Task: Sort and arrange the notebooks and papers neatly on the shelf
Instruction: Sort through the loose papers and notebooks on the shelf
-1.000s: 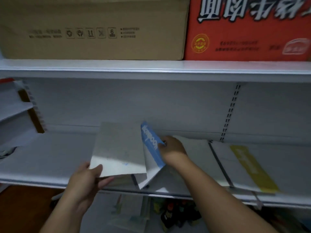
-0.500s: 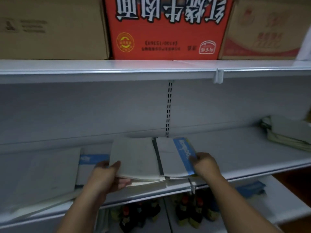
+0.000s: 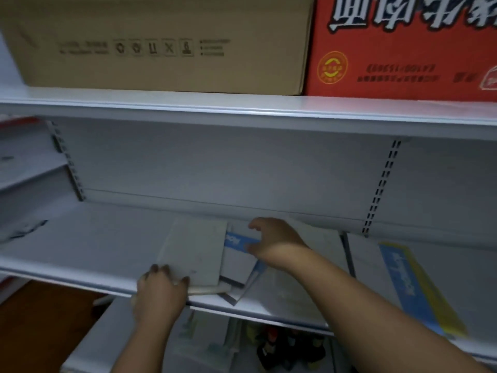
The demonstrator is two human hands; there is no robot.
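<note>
On the white metal shelf (image 3: 88,249), a small pile of notebooks lies near the front edge, and both bare hands are on it. The left hand (image 3: 160,294) holds the near left corner of the top plain grey-green notebook (image 3: 197,251), its thumb lying on the cover and its fingers curled under the near edge, so its grip is closed on that notebook. Just beside and partly under it lies a white notebook with a blue band (image 3: 238,254), its near corner poking out toward the shelf lip. The right hand (image 3: 271,242) rests on this blue-banded notebook with fingers spread and half-curled; its grip is loose and fairly wide, pressing on the cover rather than clasping it. Further right on the same shelf lies a white notebook with a blue and yellow stripe (image 3: 414,286), well apart from the pile. On the shelf above stand a plain brown cardboard box (image 3: 161,44) and, touching it on the right, a red printed carton (image 3: 403,49). Dark bottles (image 3: 285,348) show dimly on the shelf below.
</note>
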